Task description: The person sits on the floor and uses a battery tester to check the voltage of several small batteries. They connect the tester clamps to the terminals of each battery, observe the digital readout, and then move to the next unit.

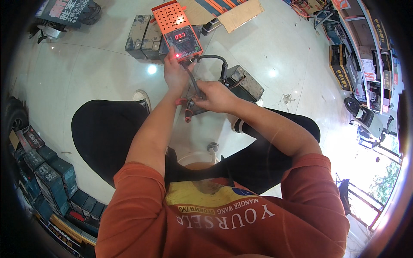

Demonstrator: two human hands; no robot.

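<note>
My left hand [174, 75] is closed round the lower end of an orange battery tester [170, 19] with a perforated case and a lit red digital display. Two thick black cables leave the tester's lower end. One cable [215, 56] arches right to the terminal end of a dark battery [248, 86] on the floor. The other runs down to my right hand [217, 95], whose fingers are closed at a red-handled battery clamp [188, 115]. The clamp's jaws are partly hidden by those fingers, and what they bite on cannot be made out.
Dusty batteries [142, 36] stand behind the tester, beside an opened cardboard box [241, 15]. A white bucket [198, 159] sits between my legs. More batteries [51, 176] are stacked at left; shelves [365, 51] and a scooter [370, 118] stand at right.
</note>
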